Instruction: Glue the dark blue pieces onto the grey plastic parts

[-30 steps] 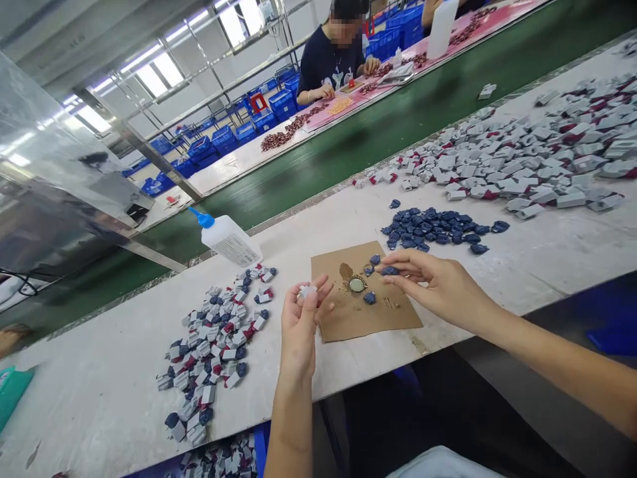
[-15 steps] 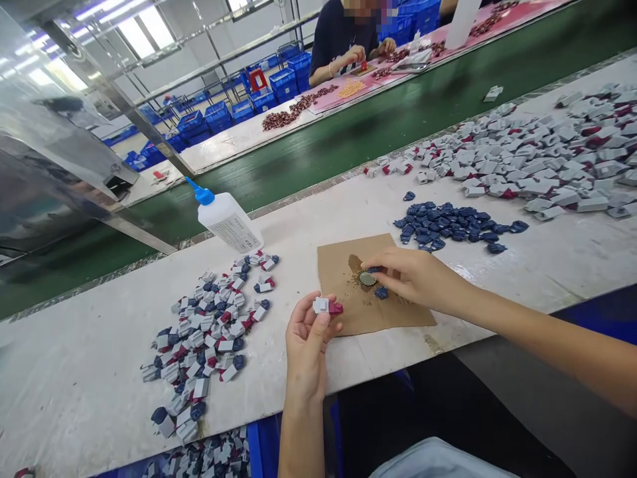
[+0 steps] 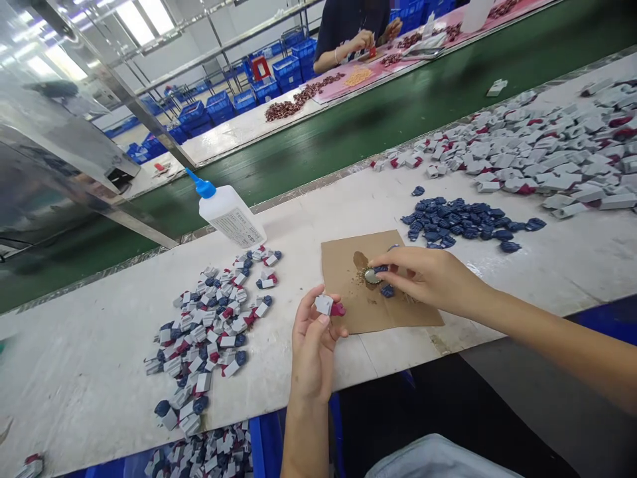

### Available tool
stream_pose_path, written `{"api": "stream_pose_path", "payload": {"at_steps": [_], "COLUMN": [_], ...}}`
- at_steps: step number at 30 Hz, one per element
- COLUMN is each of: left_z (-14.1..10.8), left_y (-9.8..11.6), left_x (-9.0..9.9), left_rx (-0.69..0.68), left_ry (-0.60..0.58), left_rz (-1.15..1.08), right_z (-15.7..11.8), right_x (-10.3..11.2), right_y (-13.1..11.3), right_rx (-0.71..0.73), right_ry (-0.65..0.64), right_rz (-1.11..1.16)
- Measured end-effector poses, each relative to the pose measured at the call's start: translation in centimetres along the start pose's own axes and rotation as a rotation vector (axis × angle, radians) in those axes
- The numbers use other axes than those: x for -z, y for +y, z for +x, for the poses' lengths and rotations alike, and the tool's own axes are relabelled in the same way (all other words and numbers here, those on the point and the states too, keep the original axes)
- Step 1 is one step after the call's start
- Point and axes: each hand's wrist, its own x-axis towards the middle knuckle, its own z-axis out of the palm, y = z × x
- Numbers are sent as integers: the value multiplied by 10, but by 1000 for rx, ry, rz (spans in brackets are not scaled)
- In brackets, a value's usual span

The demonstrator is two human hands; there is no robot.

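From my remote seat, I see a pale surface [image 3: 99,372] running beneath both hands, with a green conveyor belt [image 3: 279,172] beyond it. Past my right hand [image 3: 430,273], to its far right, spreads a heap of grey-and-magenta parts [image 3: 542,149]. Left of my left hand [image 3: 313,345] lies a pile of grey, magenta and navy assemblies [image 3: 209,332]. Under and between the hands is a brown cardboard sheet [image 3: 346,255]. Just beyond my right hand sits a heap of navy pieces [image 3: 462,222]; a white bottle with a blue nozzle [image 3: 231,212] stands beyond my left, off to its left. My left hand is closed on a grey block with a magenta end [image 3: 324,305]. At my right fingertips is a round metal cap [image 3: 373,275] on the cardboard. My right thumb and fingers pinch a small navy piece [image 3: 381,269] at the cap's edge; I can't tell whether they touch.
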Motion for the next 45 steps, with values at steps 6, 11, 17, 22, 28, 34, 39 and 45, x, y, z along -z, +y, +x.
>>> {"api": "stream_pose_path", "payload": {"at_steps": [6, 11, 17, 22, 28, 34, 39, 45], "left_z": [0, 0, 78, 178, 228, 254, 255, 187], "left_y": [4, 5, 21, 10, -10, -68, -90, -34], "left_x": [1, -2, -32, -78, -136, -227, -247, -191], "left_rx": [38, 5, -383, -513, -671, -616, -513, -254], "left_ry": [-44, -3, -85, -299, -454, -642, -544, -365], "left_rz": [-74, 119, 950, 1261, 1506, 1618, 1549, 1211], "right_z": [-5, -12, -31, -56, -58, -55, -57, -58], "right_x": [4, 9, 15, 15, 19, 27, 28, 21], "right_y": [5, 14, 38, 64, 75, 71, 71, 74], "right_rx": [-6, -39, -273, -457, -552, -467, -435, -468], "right_ry": [47, 115, 424, 580, 664, 674, 672, 629], "right_rz": [-9, 3, 33, 137, 364, 358, 381, 431]}}
